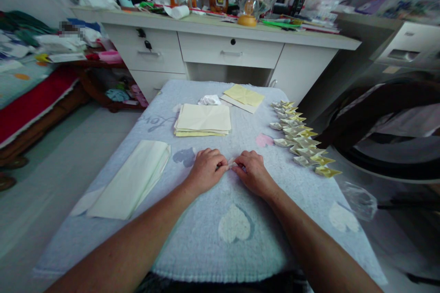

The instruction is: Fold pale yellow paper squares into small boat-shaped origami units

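Observation:
Between my two hands is a small piece of folded white paper (231, 163), mostly covered by the fingers. My left hand (208, 169) pinches its left side between thumb and fingers. On the other side, my right hand (252, 170) grips it the same way. Beyond the hands lies a stack of cream and yellow paper sheets (203, 119). A folded bundle of pale paper (132, 178) rests to the left. Several small folded paper boats (302, 139), white and yellow, stand in rows at the right edge.
The table wears a blue cloth (192, 247) with heart prints. A crumpled white tissue (209, 100) and yellow sheets (244, 95) lie at its far side. A cluttered white desk (230, 50) stands behind; a washing machine (405, 50) is at right, a plastic bag (359, 200) near the edge.

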A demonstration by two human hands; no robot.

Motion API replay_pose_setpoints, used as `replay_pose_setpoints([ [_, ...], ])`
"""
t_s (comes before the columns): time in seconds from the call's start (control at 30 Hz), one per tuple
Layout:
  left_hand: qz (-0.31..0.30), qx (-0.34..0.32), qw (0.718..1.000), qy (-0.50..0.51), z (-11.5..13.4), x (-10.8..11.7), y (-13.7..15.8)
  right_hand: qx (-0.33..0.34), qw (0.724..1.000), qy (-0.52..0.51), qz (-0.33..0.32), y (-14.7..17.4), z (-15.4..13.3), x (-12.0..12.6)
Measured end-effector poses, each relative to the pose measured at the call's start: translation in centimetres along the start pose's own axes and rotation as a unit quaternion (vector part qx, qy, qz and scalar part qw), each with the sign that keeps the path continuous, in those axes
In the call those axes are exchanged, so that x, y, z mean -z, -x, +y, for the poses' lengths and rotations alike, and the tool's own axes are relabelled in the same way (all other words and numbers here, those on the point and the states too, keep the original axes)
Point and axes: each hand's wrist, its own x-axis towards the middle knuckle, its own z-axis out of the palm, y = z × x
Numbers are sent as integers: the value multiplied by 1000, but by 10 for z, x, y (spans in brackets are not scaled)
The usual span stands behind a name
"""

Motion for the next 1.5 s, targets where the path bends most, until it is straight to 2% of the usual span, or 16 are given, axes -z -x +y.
replay_pose_setpoints([
  [0.27, -11, 15, 1000, -13, 2, 1, 0, -22, 999, -26, 16, 4, 11, 5],
  [0.67, -7, 30, 997, -64, 6, -3, 0, -48, 998, -34, 29, 3, 10, 5],
  [1.1, -4, 44, 996, -79, 11, -3, 0, -70, 996, 47, -21, -1, 7, 6],
  [1.5, 6, 50, 994, -98, 9, -4, 2, -69, 996, 43, -20, -2, 10, 7],
])
